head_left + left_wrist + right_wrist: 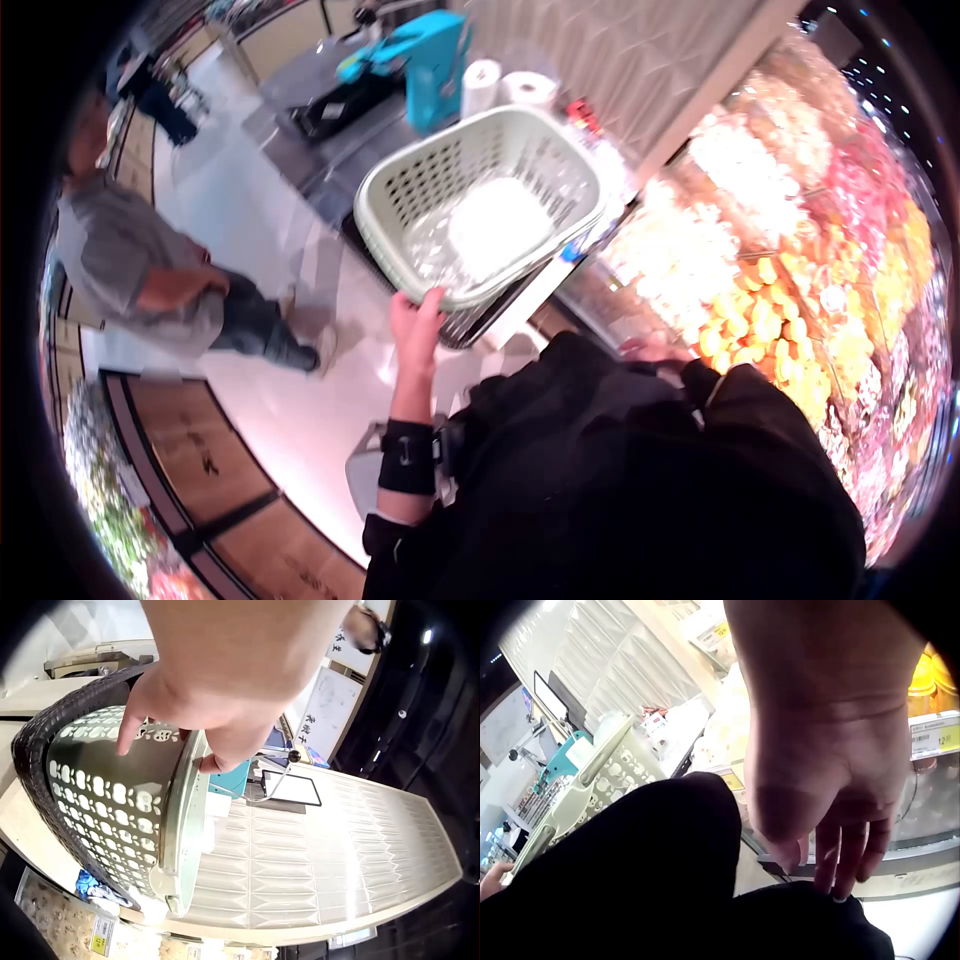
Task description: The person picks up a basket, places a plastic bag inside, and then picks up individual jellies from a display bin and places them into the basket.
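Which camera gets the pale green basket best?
The head view: it shows the basket from above, with its opening and inside. The left wrist shows its perforated side close up; the right wrist, only part, beyond dark clothing.

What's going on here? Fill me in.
Someone's left hand grips the rim of a pale green slotted basket, which has what looks like clear plastic inside. The right hand hangs with its fingers pointing down, holding nothing, near brightly lit orange goods. Behind the basket stand white rolls and a turquoise object. A person in a grey shirt stands off to the left.
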Motion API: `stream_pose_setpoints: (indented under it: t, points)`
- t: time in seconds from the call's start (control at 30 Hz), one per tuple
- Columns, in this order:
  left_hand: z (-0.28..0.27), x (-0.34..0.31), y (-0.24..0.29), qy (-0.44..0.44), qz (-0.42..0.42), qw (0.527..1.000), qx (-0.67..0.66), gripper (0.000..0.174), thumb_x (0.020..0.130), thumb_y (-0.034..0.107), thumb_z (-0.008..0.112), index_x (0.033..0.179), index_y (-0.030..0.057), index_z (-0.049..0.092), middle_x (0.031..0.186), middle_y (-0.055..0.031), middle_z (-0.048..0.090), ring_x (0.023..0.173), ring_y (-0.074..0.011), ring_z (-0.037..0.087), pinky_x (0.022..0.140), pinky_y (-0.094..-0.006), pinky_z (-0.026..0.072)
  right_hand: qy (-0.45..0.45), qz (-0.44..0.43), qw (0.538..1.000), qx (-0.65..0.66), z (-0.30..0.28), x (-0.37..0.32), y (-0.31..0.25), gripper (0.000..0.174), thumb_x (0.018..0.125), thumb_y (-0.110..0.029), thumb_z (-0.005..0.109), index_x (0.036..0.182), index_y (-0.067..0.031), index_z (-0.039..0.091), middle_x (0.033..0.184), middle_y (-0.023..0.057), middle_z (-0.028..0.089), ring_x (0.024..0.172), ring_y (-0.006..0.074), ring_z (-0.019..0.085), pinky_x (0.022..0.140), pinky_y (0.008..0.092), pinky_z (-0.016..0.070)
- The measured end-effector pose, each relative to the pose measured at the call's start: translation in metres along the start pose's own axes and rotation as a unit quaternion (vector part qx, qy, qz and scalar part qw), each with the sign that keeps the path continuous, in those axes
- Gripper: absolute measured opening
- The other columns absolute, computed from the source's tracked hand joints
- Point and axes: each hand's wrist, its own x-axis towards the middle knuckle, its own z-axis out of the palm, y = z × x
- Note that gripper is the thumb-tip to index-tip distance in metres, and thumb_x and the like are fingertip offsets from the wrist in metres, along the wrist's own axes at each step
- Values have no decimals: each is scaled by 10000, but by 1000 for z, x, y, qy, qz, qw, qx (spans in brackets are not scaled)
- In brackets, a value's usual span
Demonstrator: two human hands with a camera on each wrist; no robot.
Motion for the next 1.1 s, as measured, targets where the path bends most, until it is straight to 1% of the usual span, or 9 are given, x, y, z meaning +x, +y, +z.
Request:
stream_pose_setpoints:
  t: [0.1, 0.23, 0.3, 0.37, 0.5, 0.67, 0.83, 0.93, 1.1]
  points:
    - [2, 7, 13, -4, 0, 999, 42, 628, 768, 288, 745, 1234, 31, 413, 1083, -102, 554, 869, -171, 572, 596, -284, 485, -28, -4, 995, 98, 11, 32, 24, 487, 870, -285, 592, 1304, -80, 509, 1127, 115, 624, 1055, 223, 580, 846, 352, 480]
    - [-7, 35, -3, -25, -2, 999, 27, 543, 778, 164, 641, 1260, 44, 421, 1106, -115, 551, 884, -203, 595, 471, -279, 481, 211, -18, 977, -6, -9, 71, 65, 607, 857, -317, 589, 1383, -73, 410, 1300, 178, 531, 1185, 305, 517, 932, 423, 449]
    - [-15, 42, -6, -43, -9, 998, 51, 460, 757, 135, 591, 1191, 54, 461, 952, -107, 561, 753, -194, 600, 502, -325, 496, 206, 37, 976, -53, -3, -8, -26, 570, 897, -320, 547, 1383, -54, 411, 1414, 191, 418, 1309, 309, 397, 1049, 408, 370]
    - [-8, 32, -2, -9, -31, 997, 70, 381, 765, 131, 586, 1113, 62, 448, 825, -64, 526, 613, -161, 525, 481, -300, 446, 88, 7, 977, -193, -5, -16, -34, 604, 918, -350, 541, 1416, -60, 359, 1395, 185, 440, 1304, 306, 400, 1043, 408, 376]
    - [-11, 27, -13, 25, -37, 998, 37, 413, 796, 120, 591, 1177, 80, 435, 945, -88, 540, 778, -200, 568, 540, -338, 499, -133, -49, 987, 74, -127, -130, -98, 569, 957, -297, 521, 1439, -74, 316, 1332, 141, 506, 1177, 229, 529, 974, 340, 444]
    - [-3, 22, -2, 31, -56, 998, 13, 521, 744, 77, 564, 1246, 96, 425, 980, -66, 544, 801, -180, 581, 579, -310, 536, 490, -188, 850, 35, -337, -271, -158, 531, 856, -295, 672, 1276, -30, 486, 1101, 157, 617, 926, 183, 624, 707, 285, 522]
    - [-20, 30, -14, 54, -23, 998, -2, 455, 789, 78, 538, 1232, 52, 436, 1039, -107, 566, 821, -215, 607, 622, -349, 567, 637, -129, 705, -283, -500, -214, -141, 874, 694, -557, 728, 1348, -49, 447, 1198, 271, 539, 1122, 385, 529, 972, 416, 426]
    - [7, 30, 0, 21, -13, 1000, -12, 447, 809, 90, 535, 1240, 45, 429, 1048, -114, 566, 852, -230, 610, 641, -360, 568, 641, -11, 707, -298, -513, -138, -144, 901, 693, -691, 618, 1380, -138, 432, 1325, 304, 420, 1283, 417, 380, 1054, 489, 328]
    - [-12, 20, -11, 113, -55, 991, 46, 429, 807, 77, 544, 1223, -5, 480, 1025, -106, 598, 878, -212, 604, 726, -315, 516, 720, -54, 570, -393, -530, -93, -110, 754, 789, -616, 594, 1360, -142, 459, 1183, 265, 537, 1094, 420, 508, 879, 491, 430]
